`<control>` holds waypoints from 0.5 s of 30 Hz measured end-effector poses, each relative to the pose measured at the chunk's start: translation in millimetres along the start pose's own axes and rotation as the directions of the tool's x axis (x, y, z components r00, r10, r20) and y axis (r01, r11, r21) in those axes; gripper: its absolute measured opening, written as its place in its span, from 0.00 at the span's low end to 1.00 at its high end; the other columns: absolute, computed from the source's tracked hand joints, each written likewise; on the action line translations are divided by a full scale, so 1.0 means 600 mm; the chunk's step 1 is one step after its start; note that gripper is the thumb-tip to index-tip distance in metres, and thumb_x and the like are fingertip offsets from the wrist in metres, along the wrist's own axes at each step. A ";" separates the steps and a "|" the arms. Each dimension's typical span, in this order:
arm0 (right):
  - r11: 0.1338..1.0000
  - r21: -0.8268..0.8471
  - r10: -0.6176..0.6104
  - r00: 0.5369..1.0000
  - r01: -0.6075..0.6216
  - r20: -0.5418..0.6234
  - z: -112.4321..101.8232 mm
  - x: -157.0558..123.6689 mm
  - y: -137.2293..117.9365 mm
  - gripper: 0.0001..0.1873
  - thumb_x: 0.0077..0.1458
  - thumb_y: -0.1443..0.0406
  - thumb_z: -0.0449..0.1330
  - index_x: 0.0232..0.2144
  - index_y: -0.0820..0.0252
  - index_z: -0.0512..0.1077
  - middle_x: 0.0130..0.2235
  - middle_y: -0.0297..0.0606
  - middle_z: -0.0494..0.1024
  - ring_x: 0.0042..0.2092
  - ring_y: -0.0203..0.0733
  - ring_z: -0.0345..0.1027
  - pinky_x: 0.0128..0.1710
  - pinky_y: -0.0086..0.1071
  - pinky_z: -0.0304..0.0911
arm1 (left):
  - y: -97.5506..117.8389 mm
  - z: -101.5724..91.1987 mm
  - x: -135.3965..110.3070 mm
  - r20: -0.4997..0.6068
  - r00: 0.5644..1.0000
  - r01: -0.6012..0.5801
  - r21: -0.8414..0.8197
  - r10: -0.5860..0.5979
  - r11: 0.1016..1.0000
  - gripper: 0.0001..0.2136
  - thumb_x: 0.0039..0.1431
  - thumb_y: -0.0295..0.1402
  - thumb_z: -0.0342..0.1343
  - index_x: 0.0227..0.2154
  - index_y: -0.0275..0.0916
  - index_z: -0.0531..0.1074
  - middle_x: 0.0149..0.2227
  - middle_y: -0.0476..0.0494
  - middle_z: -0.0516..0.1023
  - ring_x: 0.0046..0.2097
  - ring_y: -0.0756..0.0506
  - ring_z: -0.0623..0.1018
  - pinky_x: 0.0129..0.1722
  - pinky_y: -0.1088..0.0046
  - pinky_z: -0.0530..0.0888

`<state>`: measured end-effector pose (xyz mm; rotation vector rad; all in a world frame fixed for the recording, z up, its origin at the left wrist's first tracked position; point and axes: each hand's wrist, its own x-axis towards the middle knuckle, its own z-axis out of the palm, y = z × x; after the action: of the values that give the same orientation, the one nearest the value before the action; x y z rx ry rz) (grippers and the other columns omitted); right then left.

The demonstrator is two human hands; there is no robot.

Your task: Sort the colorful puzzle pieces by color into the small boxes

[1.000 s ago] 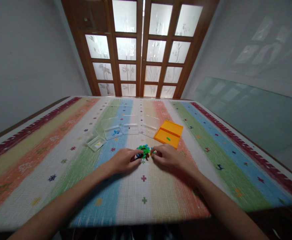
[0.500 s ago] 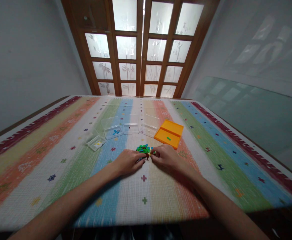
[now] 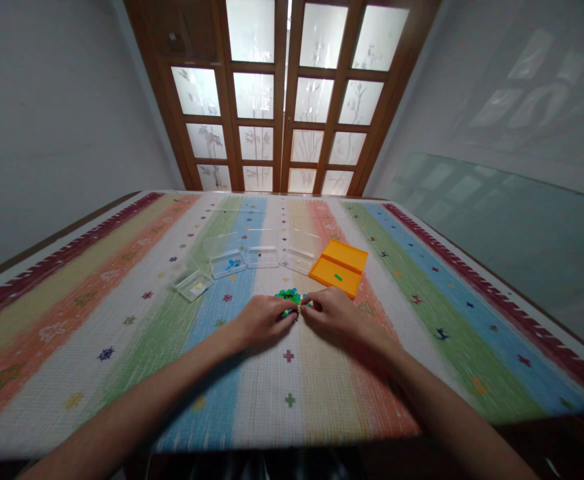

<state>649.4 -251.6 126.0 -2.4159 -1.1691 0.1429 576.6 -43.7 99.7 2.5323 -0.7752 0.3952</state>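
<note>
A small heap of tiny coloured pieces (image 3: 289,294), mostly green and blue, lies on the striped tablecloth (image 3: 122,347). My left hand (image 3: 262,320) rests at the heap's near left side, fingers curled and pinched on the pieces. My right hand (image 3: 335,312) is at the heap's right side, its fingertips pinched together against the pieces. The two hands nearly meet over the near edge of the heap. What each pinch holds is too small to make out.
Beyond the heap stand an open orange box (image 3: 339,267) holding one green piece and three clear plastic boxes (image 3: 263,257), one with blue pieces (image 3: 227,264). Another clear box with a yellow piece (image 3: 194,286) sits left. Wooden glazed doors (image 3: 287,100) stand behind the table.
My left hand has slid a little to the right, over the near part of the heap, closing the gap to the right hand. The right hand has barely moved.
</note>
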 end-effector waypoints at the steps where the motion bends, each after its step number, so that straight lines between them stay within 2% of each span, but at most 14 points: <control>1: 0.998 0.062 0.004 1.000 -0.004 -0.006 -0.002 0.001 0.003 0.11 0.59 0.66 0.59 0.34 0.61 0.82 0.26 0.38 0.78 0.26 0.35 0.64 0.28 0.30 0.50 | 0.002 0.000 0.004 -0.013 1.000 0.009 0.000 -0.009 1.000 0.11 0.67 0.33 0.52 0.43 0.36 0.78 0.36 0.41 0.84 0.33 0.46 0.81 0.32 0.71 0.75; 5: 0.964 0.265 -0.008 1.000 0.015 -0.026 -0.007 0.004 0.011 0.12 0.61 0.62 0.59 0.35 0.60 0.82 0.28 0.37 0.80 0.28 0.36 0.66 0.30 0.29 0.56 | 0.009 -0.002 0.013 -0.073 0.997 0.028 0.038 -0.025 0.999 0.10 0.69 0.34 0.51 0.42 0.35 0.76 0.35 0.40 0.84 0.33 0.46 0.81 0.32 0.72 0.75; 9: 0.926 0.377 -0.011 0.999 0.029 -0.051 -0.002 0.006 0.011 0.15 0.62 0.59 0.58 0.34 0.61 0.82 0.30 0.38 0.80 0.30 0.38 0.68 0.30 0.29 0.58 | 0.011 -0.006 0.010 -0.110 0.994 0.003 0.096 0.008 0.995 0.12 0.70 0.32 0.48 0.37 0.35 0.76 0.32 0.41 0.83 0.31 0.47 0.81 0.30 0.74 0.73; 12: 0.933 0.357 -0.015 0.998 0.035 -0.058 0.003 0.006 0.010 0.17 0.62 0.58 0.56 0.33 0.62 0.82 0.29 0.38 0.80 0.30 0.38 0.67 0.30 0.29 0.57 | 0.009 -0.022 0.002 -0.149 0.989 -0.006 0.091 0.019 0.996 0.12 0.71 0.33 0.48 0.39 0.36 0.76 0.33 0.42 0.83 0.31 0.48 0.81 0.31 0.75 0.72; 15: 0.978 0.208 0.003 0.999 0.008 -0.050 0.006 0.004 0.005 0.16 0.62 0.61 0.56 0.31 0.62 0.81 0.25 0.37 0.77 0.26 0.36 0.63 0.28 0.29 0.53 | -0.004 -0.057 -0.017 -0.225 0.973 0.084 0.099 -0.060 0.992 0.12 0.70 0.35 0.49 0.41 0.36 0.78 0.30 0.44 0.82 0.28 0.49 0.78 0.30 0.75 0.71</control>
<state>652.3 -250.4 121.7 -2.2223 -1.0783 0.1934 565.0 -20.0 124.1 2.5490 -0.5899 0.6985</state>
